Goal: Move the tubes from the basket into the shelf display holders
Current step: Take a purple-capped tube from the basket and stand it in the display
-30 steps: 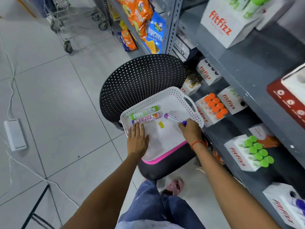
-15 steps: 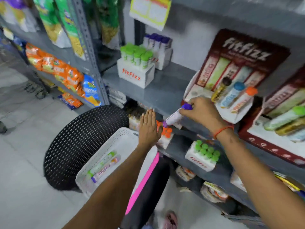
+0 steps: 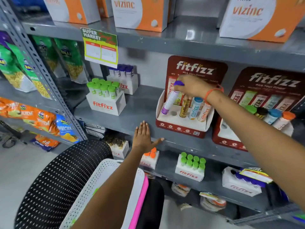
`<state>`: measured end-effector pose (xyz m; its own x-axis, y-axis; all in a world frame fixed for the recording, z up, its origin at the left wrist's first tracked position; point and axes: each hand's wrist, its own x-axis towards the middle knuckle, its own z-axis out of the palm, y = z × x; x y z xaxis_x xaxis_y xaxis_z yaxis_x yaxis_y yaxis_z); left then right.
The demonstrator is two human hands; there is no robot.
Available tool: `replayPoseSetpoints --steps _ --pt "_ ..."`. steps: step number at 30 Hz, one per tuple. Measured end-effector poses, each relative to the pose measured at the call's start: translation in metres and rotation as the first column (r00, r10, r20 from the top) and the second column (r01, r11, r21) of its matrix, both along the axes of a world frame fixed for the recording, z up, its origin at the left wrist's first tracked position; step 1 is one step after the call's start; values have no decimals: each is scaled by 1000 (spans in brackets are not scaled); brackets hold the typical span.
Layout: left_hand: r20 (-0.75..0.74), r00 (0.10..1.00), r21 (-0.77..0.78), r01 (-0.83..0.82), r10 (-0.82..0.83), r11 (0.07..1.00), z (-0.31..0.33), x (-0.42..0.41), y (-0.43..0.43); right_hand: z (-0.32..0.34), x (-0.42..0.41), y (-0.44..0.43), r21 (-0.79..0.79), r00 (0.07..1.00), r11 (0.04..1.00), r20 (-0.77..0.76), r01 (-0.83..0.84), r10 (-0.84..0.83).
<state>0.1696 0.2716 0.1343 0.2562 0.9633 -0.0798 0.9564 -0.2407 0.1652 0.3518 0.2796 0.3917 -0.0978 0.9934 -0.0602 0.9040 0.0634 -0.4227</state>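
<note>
Nearest, bottom centre: white perforated plastic basket (image 3: 105, 177) w/ pink edge is sitting on a black perforated round chair (image 3: 54, 184); the left forearm is crossing over it, hiding most of the inside, so can't tell what is lying in it.

Next out: left hand (image 3: 142, 138) is spread wide & flat, holding nothing, fingers pointing up at the front edge of the grey metal shelf (image 3: 140, 109), thumb out to the right along that lip. Bare shelf surface is lying open just beyond the fingertips, btwn the white fitfizz box of green-capped tubes (image 3: 105, 98) on the left & the dark red cardboard fitfizz display holder (image 3: 181, 123) on the right.

Further: right hand (image 3: 193, 87) is gripping the purple-capped white tube (image 3: 171, 98) at its cap end, tube tilting, lower end down-left & reaching the holder's leftmost slot, right by the holder's left wall. One round hole is showing empty just beside it. Gold, blue & orange-lettered tubes (image 3: 194, 109) are standing in the slots to the right, partly under the wrist.

Far right: a second red display holder (image 3: 257, 129) is sitting close beside the first, narrow gap btwn them. Above, the next shelf edge is overhanging, carrying orange-and-white vizinc boxes (image 3: 137, 12).
</note>
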Motion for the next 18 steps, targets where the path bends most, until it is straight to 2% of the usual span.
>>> replayPoseSetpoints --steps 4,12,18 --pt "-27 1000 -10 4 -4 1000 2 1 2 3 -4 1 -49 995 997 66 -68 71" --pt "-28 1000 -25 -8 8 1000 4 1 1 -13 2 22 134 995 990 92 -44 32" --pt "-16 1000 -22 -17 17 1000 3 2 0 -18 4 30 149 997 989 82 1 -14"
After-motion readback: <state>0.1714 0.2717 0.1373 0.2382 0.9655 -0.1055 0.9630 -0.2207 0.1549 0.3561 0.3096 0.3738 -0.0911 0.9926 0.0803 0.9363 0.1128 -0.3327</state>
